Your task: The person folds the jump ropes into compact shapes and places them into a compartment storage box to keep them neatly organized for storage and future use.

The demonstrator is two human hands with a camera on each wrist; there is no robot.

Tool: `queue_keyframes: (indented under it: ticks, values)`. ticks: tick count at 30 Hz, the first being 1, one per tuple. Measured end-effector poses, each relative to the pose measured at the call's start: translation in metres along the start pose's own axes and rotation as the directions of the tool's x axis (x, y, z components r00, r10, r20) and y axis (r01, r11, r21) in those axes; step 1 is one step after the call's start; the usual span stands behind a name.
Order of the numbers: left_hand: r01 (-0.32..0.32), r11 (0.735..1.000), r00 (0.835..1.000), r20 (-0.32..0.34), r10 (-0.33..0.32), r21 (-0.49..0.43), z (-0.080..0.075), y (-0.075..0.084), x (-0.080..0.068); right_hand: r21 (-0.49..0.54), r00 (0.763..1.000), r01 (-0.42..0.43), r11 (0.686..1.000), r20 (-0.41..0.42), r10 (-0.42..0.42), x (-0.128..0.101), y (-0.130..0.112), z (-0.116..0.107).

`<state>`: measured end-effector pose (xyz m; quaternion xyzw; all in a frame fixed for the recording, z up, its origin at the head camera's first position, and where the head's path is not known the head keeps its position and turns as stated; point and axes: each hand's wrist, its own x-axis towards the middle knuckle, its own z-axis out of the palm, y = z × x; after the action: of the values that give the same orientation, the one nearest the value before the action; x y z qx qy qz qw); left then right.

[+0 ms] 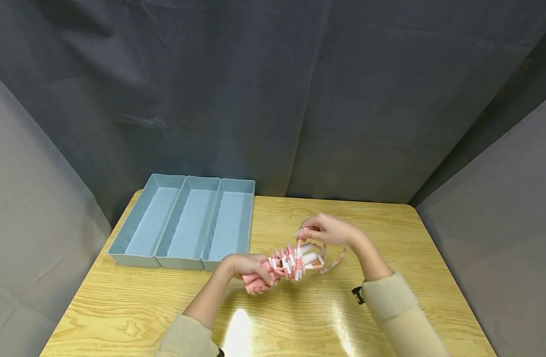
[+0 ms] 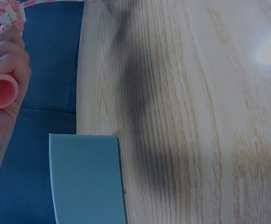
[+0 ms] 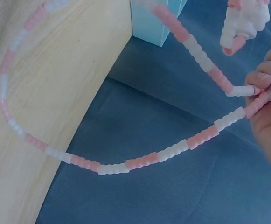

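A pink-and-white beaded jump rope (image 1: 291, 264) is wound round its own handles, held over the table. My left hand (image 1: 253, 266) grips the pink handle ends (image 1: 254, 283); the left wrist view shows the hollow end of one handle (image 2: 1, 92) beyond my curled fingers. White handle sections (image 1: 310, 258) stick out on the other side of the windings. Above them my right hand (image 1: 325, 230) pinches the beaded cord. In the right wrist view, a loose loop of cord (image 3: 142, 161) hangs from the fingers of that hand (image 3: 268, 95).
Three long blue-grey bins (image 1: 228, 218) stand side by side at the table's back left. The wooden table (image 1: 366, 218) is bounded by a dark curtain (image 1: 273, 99) behind and grey panels (image 1: 496, 218) at the sides.
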<state>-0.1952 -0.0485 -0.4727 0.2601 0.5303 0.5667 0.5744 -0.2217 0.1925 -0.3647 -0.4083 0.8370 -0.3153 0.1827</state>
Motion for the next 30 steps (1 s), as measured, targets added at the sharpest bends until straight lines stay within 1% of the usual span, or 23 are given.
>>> queue_keyframes:
  ticks: [5,11,19,30]
  values:
    - [0.000,1.000,1.000,0.017,0.000,0.023,0.002,0.000,0.001,0.019,1.000,0.008,1.000,0.012,-0.008,0.002,0.012,0.003]
    - [0.000,1.000,1.000,0.024,0.000,0.020,0.003,0.001,0.000,0.051,1.000,0.004,0.999,0.021,-0.006,0.005,0.020,0.007]
    - [-0.008,1.000,0.998,0.061,0.008,0.003,0.004,0.003,-0.002,0.095,0.999,0.043,0.995,0.029,-0.046,0.010,0.029,0.011]
    - [-0.037,0.999,0.994,0.104,0.039,-0.016,0.001,-0.001,-0.001,0.160,0.998,-0.001,0.987,0.058,-0.008,0.012,0.038,0.014]
